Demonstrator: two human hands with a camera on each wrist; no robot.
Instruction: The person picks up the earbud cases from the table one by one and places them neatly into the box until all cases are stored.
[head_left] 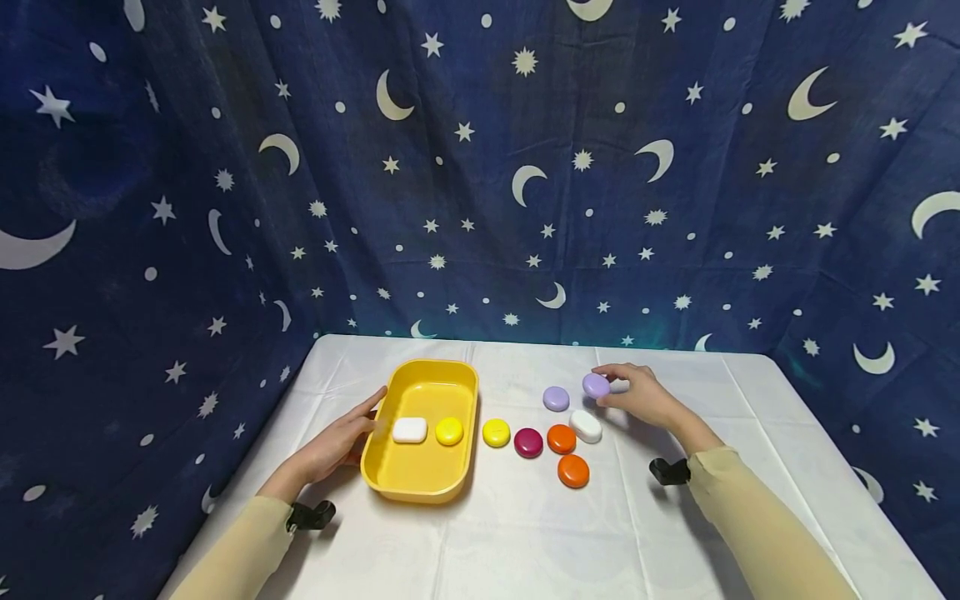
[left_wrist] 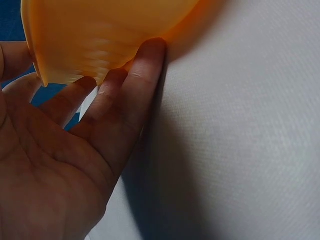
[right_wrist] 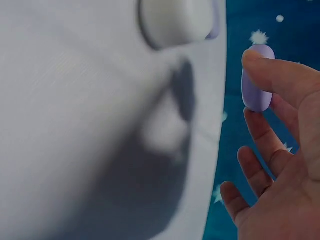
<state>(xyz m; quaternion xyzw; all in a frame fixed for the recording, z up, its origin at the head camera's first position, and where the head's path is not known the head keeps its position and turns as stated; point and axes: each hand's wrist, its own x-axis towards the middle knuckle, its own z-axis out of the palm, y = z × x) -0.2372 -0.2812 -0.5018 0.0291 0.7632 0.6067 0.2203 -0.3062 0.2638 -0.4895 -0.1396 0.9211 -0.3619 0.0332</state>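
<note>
My right hand pinches a lavender rounded disc between thumb and fingertips, raised above the table. In the right wrist view the lavender disc stands edge-on, with the other fingers spread loosely below. Another lavender disc lies just left of that hand, and a white oval piece lies below it. My left hand rests against the left side of a yellow tray. Its fairly straight fingers touch the outer wall in the left wrist view. Inside sit a white rounded-rectangular piece and a yellow disc.
Between tray and right hand lie a yellow disc, a dark magenta disc and two orange discs, one upper, one lower. A white cloth covers the table. A blue star-and-moon curtain hangs behind it.
</note>
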